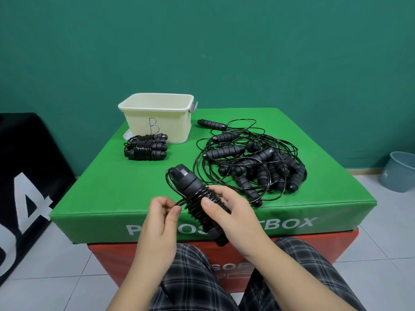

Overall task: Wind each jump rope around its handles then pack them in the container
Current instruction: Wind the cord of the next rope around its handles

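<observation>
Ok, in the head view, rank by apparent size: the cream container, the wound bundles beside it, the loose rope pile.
1. Loose rope pile
2. Cream container
3. Wound bundles
The pile lies slightly nearer the camera, but the gap is plain.

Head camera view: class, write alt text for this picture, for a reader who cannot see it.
Two hands wind a black jump rope around its handles: the right hand grips the bundle, the left hand pinches the cord. On the green box sit a cream container marked B, a wound bundle before it, and a tangled pile of ropes.
</observation>
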`<state>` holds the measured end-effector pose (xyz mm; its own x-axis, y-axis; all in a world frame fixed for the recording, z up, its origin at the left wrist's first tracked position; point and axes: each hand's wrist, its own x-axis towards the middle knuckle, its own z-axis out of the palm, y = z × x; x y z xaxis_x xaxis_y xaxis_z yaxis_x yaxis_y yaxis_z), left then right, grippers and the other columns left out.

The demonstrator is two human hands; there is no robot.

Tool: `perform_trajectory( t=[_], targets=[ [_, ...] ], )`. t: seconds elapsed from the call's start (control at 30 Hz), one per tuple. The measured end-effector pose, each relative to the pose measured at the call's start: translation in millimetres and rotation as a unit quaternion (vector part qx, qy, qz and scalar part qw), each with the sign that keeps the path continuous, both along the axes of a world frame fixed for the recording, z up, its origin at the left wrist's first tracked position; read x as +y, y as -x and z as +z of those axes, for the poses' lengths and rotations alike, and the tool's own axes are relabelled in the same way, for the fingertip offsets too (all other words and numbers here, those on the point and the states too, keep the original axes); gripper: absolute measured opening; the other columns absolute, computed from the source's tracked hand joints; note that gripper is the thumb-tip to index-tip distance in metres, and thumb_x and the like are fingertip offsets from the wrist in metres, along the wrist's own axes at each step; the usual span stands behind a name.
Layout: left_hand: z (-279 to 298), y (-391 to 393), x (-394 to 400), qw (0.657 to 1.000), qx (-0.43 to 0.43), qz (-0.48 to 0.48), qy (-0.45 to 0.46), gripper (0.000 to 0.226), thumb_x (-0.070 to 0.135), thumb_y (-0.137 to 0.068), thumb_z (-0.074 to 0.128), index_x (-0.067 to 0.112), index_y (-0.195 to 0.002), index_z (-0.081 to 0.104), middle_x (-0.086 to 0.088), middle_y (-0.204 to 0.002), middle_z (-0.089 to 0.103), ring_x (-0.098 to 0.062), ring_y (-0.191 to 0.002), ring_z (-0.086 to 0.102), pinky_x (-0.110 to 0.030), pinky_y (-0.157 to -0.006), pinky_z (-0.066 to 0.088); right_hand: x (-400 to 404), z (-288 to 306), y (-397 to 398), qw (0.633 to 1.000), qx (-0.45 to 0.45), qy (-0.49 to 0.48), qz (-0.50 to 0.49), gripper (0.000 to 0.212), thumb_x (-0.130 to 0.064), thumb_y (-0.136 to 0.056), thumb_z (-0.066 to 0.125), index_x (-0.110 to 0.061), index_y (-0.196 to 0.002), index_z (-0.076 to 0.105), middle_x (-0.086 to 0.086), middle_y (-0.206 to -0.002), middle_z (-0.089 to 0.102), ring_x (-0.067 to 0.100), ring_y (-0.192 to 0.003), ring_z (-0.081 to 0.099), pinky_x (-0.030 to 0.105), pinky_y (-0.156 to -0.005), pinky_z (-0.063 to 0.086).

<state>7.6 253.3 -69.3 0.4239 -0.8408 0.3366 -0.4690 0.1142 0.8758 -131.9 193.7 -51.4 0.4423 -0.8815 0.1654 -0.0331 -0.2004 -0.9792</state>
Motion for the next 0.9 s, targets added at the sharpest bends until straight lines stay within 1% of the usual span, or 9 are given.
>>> perform_trajectory(
  t=[0.17, 0.27, 0.37, 0.47, 0.57, 0.63, 0.7, 0.8, 0.9],
  targets=[
    [8.0, -1.3, 0.5, 0.997, 0.078, -0.019, 0.0, 0.013, 0.034, -0.088, 0.042, 0.03, -0.096, 0.052, 0.008, -0.078, 0.057, 0.01, -0.062, 0.051, -0.014, -0.061, 0.039, -1.6, 2.6, -0.8, 0.993, -0.07, -0.04, 0.08, 0.045, -0.052, -0.07, 0.061, -0.015, -0.095, 0.066, -0.007, -0.081, 0.068, 0.011, -0.077, 0.063, 0.027, -0.072, 0.048],
    [11.9, -7.1, 2.8, 0.995, 0.067, -0.066, -0.012, 0.029, 0.047, -0.081, 0.04, 0.026, -0.084, 0.06, 0.011, -0.072, 0.058, 0.01, -0.061, 0.051, -0.01, -0.059, 0.038, -2.5, 5.4, 0.8, 0.99, -0.081, -0.045, 0.104, 0.037, -0.049, -0.074, 0.06, -0.015, -0.089, 0.067, -0.006, -0.078, 0.067, 0.011, -0.076, 0.062, 0.024, -0.069, 0.048],
    [13.2, -11.7, 3.8, 0.989, 0.105, -0.104, -0.032, 0.043, 0.072, -0.073, 0.045, 0.035, -0.067, 0.066, 0.02, -0.059, 0.055, 0.007, -0.053, 0.048, -0.012, -0.053, 0.036, -1.4, 4.2, -0.6, 0.988, -0.092, -0.08, 0.097, 0.032, -0.04, -0.081, 0.058, -0.011, -0.091, 0.068, -0.002, -0.08, 0.068, 0.012, -0.076, 0.062, 0.025, -0.07, 0.048],
    [16.8, -8.9, 4.4, 0.989, 0.134, -0.055, -0.03, 0.03, 0.052, -0.077, 0.051, 0.034, -0.058, 0.066, 0.016, -0.049, 0.051, 0.004, -0.046, 0.044, -0.023, -0.055, 0.033, -3.8, 1.8, -3.9, 0.998, -0.037, -0.022, 0.036, 0.043, -0.056, -0.073, 0.057, -0.033, -0.108, 0.065, -0.011, -0.104, 0.066, 0.007, -0.09, 0.062, 0.025, -0.082, 0.049],
    [20.1, -1.4, 5.0, 0.991, 0.134, -0.009, -0.018, 0.022, 0.039, -0.079, 0.054, 0.026, -0.064, 0.063, 0.017, -0.043, 0.05, 0.005, -0.043, 0.044, -0.013, -0.05, 0.032, -5.5, 5.4, -3.7, 0.993, 0.002, 0.108, -0.035, 0.03, -0.054, -0.074, 0.054, -0.055, -0.104, 0.056, -0.021, -0.112, 0.053, 0.0, -0.097, 0.058, 0.021, -0.082, 0.048],
    [20.1, 4.0, 5.4, 0.99, 0.14, 0.002, -0.014, 0.019, 0.037, -0.082, 0.056, 0.023, -0.074, 0.066, 0.019, -0.042, 0.049, 0.005, -0.042, 0.045, -0.012, -0.049, 0.031, -6.3, 5.1, -3.0, 0.977, 0.021, 0.206, -0.055, 0.025, -0.04, -0.084, 0.053, -0.048, -0.106, 0.063, -0.02, -0.108, 0.054, 0.0, -0.104, 0.053, 0.014, -0.086, 0.043],
    [17.8, 8.0, 5.8, 0.989, 0.149, 0.012, -0.005, 0.022, 0.043, -0.077, 0.055, 0.025, -0.07, 0.065, 0.014, -0.041, 0.046, 0.0, -0.04, 0.04, -0.021, -0.05, 0.03, -6.3, 3.0, -2.5, 0.965, 0.042, 0.249, -0.063, 0.026, -0.029, -0.091, 0.053, -0.033, -0.112, 0.068, -0.018, -0.109, 0.055, -0.003, -0.108, 0.051, 0.008, -0.09, 0.038],
    [15.1, 10.3, 5.3, 0.99, 0.137, 0.016, 0.003, 0.023, 0.046, -0.074, 0.057, 0.033, -0.058, 0.066, 0.001, -0.049, 0.052, -0.004, -0.044, 0.041, -0.023, -0.051, 0.033, -3.8, 5.7, -1.3, 0.956, 0.106, 0.265, -0.059, 0.041, -0.04, -0.091, 0.046, -0.026, -0.126, 0.061, -0.02, -0.119, 0.052, -0.009, -0.116, 0.045, 0.004, -0.097, 0.03],
    [14.3, 11.8, 3.8, 0.992, 0.122, 0.006, 0.02, 0.02, 0.025, -0.08, 0.065, 0.037, -0.065, 0.068, 0.007, -0.074, 0.07, 0.002, -0.062, 0.058, -0.012, -0.06, 0.043, -5.5, 3.7, -0.5, 0.938, 0.206, 0.276, -0.039, 0.071, -0.051, -0.079, 0.053, -0.026, -0.144, 0.039, -0.022, -0.13, 0.04, -0.002, -0.125, 0.034, 0.006, -0.103, 0.019]
  ],
)
